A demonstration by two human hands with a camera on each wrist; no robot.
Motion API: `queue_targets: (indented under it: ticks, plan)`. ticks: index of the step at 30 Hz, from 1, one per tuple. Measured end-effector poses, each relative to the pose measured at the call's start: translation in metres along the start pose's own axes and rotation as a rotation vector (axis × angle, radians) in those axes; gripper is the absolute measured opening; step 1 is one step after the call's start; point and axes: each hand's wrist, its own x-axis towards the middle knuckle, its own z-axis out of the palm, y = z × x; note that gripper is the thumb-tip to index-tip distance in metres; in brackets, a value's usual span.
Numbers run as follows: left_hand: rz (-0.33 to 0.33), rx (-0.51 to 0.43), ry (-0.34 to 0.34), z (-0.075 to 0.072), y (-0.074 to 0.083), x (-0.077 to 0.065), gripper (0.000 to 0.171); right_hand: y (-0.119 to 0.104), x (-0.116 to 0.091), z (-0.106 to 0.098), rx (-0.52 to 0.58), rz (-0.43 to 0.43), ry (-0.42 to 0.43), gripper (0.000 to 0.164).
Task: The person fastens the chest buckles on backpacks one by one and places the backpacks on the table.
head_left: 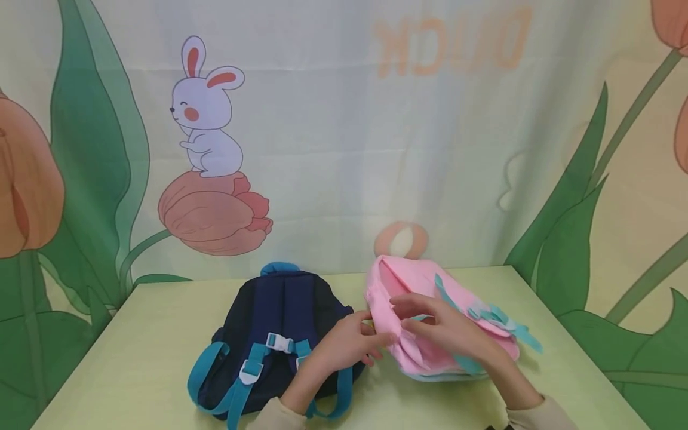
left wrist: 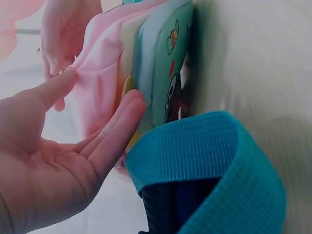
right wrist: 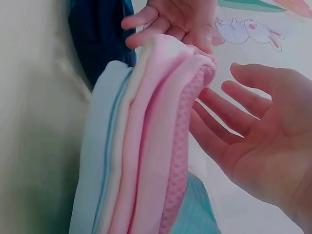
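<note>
A pink child's backpack [head_left: 416, 278] lies on the table with its mesh back panel up and turquoise straps [head_left: 491, 313] on top. My left hand [head_left: 349, 341] is at its near left end, thumb tip against the pink fabric and fingers fairly straight along the side. In the left wrist view, the bag's pale teal front [left wrist: 163, 68] shows a cartoon eye and faces the tabletop. My right hand [head_left: 448, 327] hovers over the back panel, fingers spread and loosely bent. The right wrist view has those fingertips right at the panel's edge, with nothing held in the palm.
Left of the pink bag lies a navy backpack [head_left: 285, 304] with teal straps [head_left: 244, 388] and a white chest buckle [head_left: 279, 342]. One looped strap [left wrist: 195, 146] stands up close by my left hand. Behind the table [head_left: 134, 358] hangs a printed curtain [head_left: 322, 149] with a rabbit and tulips.
</note>
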Motion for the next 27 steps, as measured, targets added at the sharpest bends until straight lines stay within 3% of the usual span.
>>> queue_targets:
  ticks: [3, 9, 15, 27]
  plan:
    - [-0.016, 0.064, -0.012, 0.007, -0.001, 0.0, 0.036, 0.007, -0.003, 0.0, -0.017, -0.005, -0.027, 0.042]
    - [-0.076, 0.134, -0.014, 0.022, -0.005, -0.002, 0.028, 0.019, -0.01, 0.006, -0.031, -0.011, -0.093, 0.041]
    - [-0.047, 0.24, 0.049, 0.032, -0.004, -0.001, 0.023, 0.027, -0.012, 0.015, -0.033, -0.058, -0.157, 0.04]
    - [-0.045, 0.398, 0.1, 0.036, -0.004, 0.005, 0.018, 0.03, -0.016, 0.018, -0.031, -0.071, -0.14, 0.038]
